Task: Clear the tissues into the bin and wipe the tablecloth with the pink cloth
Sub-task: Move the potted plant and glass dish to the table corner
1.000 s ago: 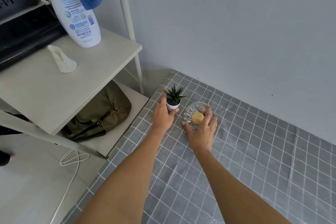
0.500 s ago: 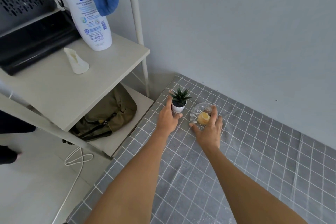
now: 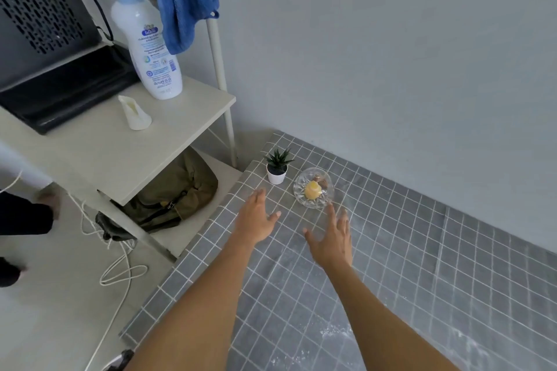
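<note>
On the grey tablecloth with white grid lines (image 3: 391, 250), whose long axis runs from the far-left corner toward the near right, stand one small potted succulent (image 3: 277, 166) and one cut-glass bowl (image 3: 314, 191), while the left hand (image 3: 255, 220) and right hand (image 3: 333, 238) hover with spread fingers, holding nothing.

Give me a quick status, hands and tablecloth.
Left hand and right hand open, holding nothing. Tablecloth bare nearby; no tissues or pink cloth visible. Potted plant and glass bowl at corner.

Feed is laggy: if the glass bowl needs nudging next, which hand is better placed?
Probably right: the right hand is open, fingertips just short of the bowl. The left hand sits nearer the plant.
</note>
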